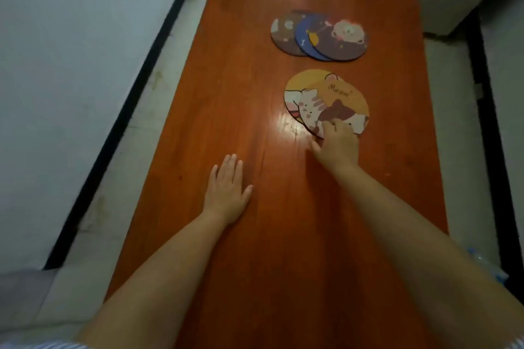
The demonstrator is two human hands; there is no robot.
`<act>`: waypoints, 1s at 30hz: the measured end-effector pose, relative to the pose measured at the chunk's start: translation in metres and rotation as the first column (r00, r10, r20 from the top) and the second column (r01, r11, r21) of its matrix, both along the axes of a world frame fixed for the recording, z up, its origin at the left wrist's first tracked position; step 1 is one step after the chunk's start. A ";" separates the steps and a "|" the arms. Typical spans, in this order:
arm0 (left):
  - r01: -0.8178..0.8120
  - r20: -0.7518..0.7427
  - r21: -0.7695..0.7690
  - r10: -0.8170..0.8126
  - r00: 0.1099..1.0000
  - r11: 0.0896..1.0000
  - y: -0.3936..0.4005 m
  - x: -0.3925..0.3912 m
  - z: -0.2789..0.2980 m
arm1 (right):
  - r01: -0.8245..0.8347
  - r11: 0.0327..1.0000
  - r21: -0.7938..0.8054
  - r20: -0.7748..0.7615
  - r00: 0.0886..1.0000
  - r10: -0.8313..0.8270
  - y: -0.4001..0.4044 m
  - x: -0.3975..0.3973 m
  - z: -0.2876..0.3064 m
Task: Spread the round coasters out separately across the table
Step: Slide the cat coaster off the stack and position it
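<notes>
Right-hand fingers (330, 125) pinching near edge of flat yellow coasters (326, 102); left hand (226, 193) splayed, empty.

We see a glossy reddish-orange wooden bench (241, 93) with pale glare streaks, and on it two overlapping sets of round coasters. The far set (319, 35) is dark: a brownish-purple one with small pale figures, a deep blue one with a yellow mark, and a brown-purple one bearing a pale pink-and-cream animal face. The near set (326, 99) is yellow-orange with cream, pink-cheeked cartoon cats with brown patches, one lettered "Meow" in brown.
</notes>
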State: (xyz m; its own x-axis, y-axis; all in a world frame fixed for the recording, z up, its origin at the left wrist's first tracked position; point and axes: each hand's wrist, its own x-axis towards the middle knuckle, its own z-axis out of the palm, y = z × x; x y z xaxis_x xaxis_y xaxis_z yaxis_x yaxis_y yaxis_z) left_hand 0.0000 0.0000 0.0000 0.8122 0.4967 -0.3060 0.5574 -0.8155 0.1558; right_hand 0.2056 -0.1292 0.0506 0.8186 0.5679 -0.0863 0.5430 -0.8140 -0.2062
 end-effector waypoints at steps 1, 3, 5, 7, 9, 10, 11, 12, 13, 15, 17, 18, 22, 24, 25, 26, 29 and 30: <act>0.011 0.014 0.027 -0.011 1.000 1.000 0.000 0.000 0.001 | -0.010 1.000 -0.011 0.002 1.000 0.010 0.003 0.007 0.000; 0.012 0.025 0.055 -0.014 1.000 0.998 0.001 0.000 -0.001 | -0.042 0.999 -0.003 0.007 0.999 0.042 0.008 0.020 -0.006; 0.019 0.042 0.060 -0.022 0.999 0.998 0.000 0.000 -0.004 | -0.090 0.996 -0.027 0.039 0.995 0.091 0.007 0.028 -0.010; 0.022 0.057 0.059 -0.025 0.998 0.998 -0.003 0.002 -0.004 | -0.178 0.983 -0.043 0.112 0.977 0.182 0.002 0.031 -0.013; 0.022 0.079 0.067 -0.027 0.996 0.998 -0.004 0.003 -0.005 | -0.236 0.972 0.018 0.178 0.957 0.229 -0.003 0.032 -0.011; 0.022 0.091 0.067 -0.028 0.995 0.998 -0.005 0.002 -0.005 | -0.256 0.965 0.048 0.205 0.948 0.242 -0.004 0.031 -0.009; 0.018 0.101 0.066 -0.025 0.995 0.998 -0.005 0.001 -0.005 | -0.281 0.957 0.072 0.242 0.936 0.256 -0.005 0.028 -0.006; 0.019 0.109 0.071 -0.027 0.994 0.997 -0.004 0.001 -0.005 | -0.309 0.946 0.095 0.289 0.918 0.270 -0.008 0.024 -0.004; 0.020 0.109 0.069 -0.028 0.994 0.997 -0.003 0.000 -0.005 | -0.346 0.932 0.107 0.320 0.900 0.297 -0.013 0.019 -0.004; 0.022 0.110 0.066 -0.030 0.993 0.998 0.000 -0.001 -0.004 | -0.386 0.915 0.114 0.311 0.889 0.336 -0.028 0.002 -0.006; 0.017 0.124 0.052 -0.024 0.992 0.999 0.001 -0.001 0.000 | -0.408 0.906 0.114 0.299 0.884 0.360 -0.048 -0.024 -0.010; 0.014 0.139 0.034 -0.019 0.990 0.999 0.001 -0.001 0.003 | -0.422 0.899 0.116 0.289 0.880 0.376 -0.060 -0.040 -0.011; 0.081 0.261 -0.050 -0.065 0.963 0.995 -0.011 -0.018 0.018 | -0.464 0.868 0.178 0.246 0.875 0.417 -0.097 -0.110 -0.010; 0.111 0.333 -0.114 -0.068 0.941 0.987 -0.025 -0.034 0.026 | -0.494 0.848 0.191 0.236 0.862 0.449 -0.110 -0.149 -0.007; 0.102 0.350 -0.199 -0.026 0.936 0.975 -0.034 -0.044 0.029 | -0.511 0.837 0.195 0.228 0.854 0.468 -0.116 -0.169 -0.007; 0.071 0.349 -0.307 0.043 0.936 0.949 -0.044 -0.053 0.032 | -0.521 0.831 0.196 0.210 0.850 0.483 -0.122 -0.189 -0.007; -0.165 0.207 -0.604 0.354 0.912 0.780 -0.065 -0.076 0.038 | -0.492 0.846 0.205 0.161 0.869 0.467 -0.136 -0.237 -0.007; -0.244 0.140 -0.670 0.442 0.886 0.701 -0.069 -0.083 0.039 | -0.475 0.856 0.203 0.156 0.879 0.451 -0.140 -0.248 -0.006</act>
